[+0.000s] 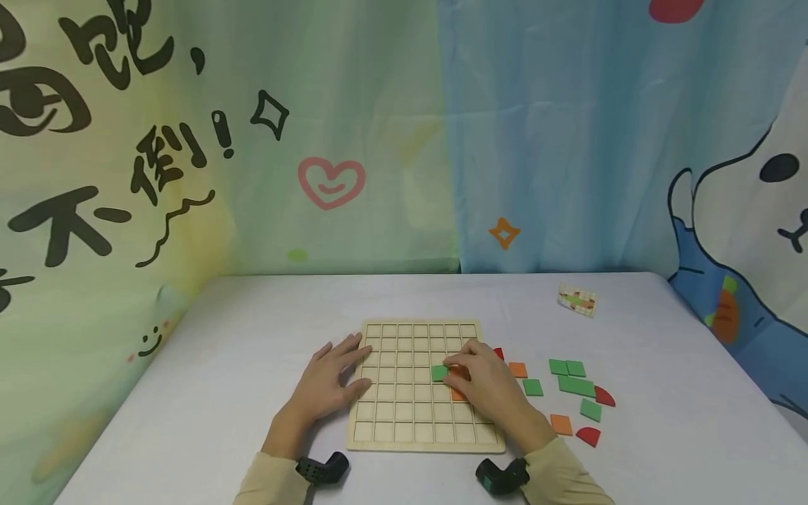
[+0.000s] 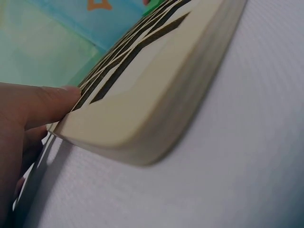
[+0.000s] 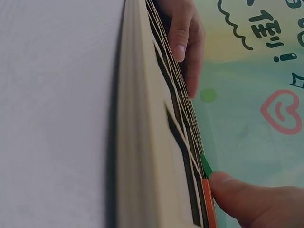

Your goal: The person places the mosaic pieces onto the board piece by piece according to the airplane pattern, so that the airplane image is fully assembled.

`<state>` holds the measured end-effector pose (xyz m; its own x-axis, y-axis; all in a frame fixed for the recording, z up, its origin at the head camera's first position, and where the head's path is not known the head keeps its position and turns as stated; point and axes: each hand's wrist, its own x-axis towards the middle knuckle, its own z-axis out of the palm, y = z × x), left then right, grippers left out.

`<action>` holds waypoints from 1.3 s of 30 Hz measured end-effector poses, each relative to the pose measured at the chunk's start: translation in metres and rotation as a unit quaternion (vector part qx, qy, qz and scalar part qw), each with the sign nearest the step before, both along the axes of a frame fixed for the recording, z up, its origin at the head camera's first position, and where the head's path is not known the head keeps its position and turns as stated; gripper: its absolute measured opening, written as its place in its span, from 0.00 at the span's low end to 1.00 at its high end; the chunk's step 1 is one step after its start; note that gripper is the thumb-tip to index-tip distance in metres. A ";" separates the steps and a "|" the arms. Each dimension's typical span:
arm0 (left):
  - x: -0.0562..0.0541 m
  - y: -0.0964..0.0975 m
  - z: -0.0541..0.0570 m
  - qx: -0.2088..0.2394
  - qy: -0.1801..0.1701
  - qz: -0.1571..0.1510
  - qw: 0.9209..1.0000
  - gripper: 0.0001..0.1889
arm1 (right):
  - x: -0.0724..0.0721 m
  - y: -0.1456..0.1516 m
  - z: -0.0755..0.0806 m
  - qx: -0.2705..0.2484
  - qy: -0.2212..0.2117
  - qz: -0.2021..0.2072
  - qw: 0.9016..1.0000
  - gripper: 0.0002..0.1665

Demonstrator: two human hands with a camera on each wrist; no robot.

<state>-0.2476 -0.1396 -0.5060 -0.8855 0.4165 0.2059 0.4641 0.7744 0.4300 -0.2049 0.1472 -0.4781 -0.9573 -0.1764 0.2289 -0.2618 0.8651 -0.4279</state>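
Note:
A pale wooden board with a square grid lies flat on the table. My left hand rests at its left edge, thumb and fingertips touching the frame, fingers spread. Over the right half of the board, my right hand pinches an orange tile between thumb and forefinger, partly covered by the fingers. A green square tile sits in a cell just left of those fingertips. Another orange tile shows below the thumb. In the right wrist view, the thumb is beside the green tile and an orange tile.
Right of the board lie loose green tiles, a longer green rectangle, orange squares and red rounded pieces. A small patterned card lies at the back right. A printed curtain hangs behind the white table.

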 end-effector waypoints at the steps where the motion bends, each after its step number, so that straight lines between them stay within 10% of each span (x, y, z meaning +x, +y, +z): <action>1: 0.000 0.000 0.001 0.000 0.000 0.000 1.000 0.31 | 0.000 0.000 0.000 0.000 -0.001 -0.001 1.000 0.13; 39: 0.000 0.001 0.003 0.000 -0.005 0.003 1.000 0.31 | 0.002 -0.005 0.004 0.022 -0.031 -0.023 0.999 0.15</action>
<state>-0.2475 -0.1389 -0.5032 -0.8897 0.4115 0.1976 0.4558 0.7767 0.4348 -0.2026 0.1425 -0.4742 -0.9766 -0.1406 0.1627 -0.1959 0.8936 -0.4039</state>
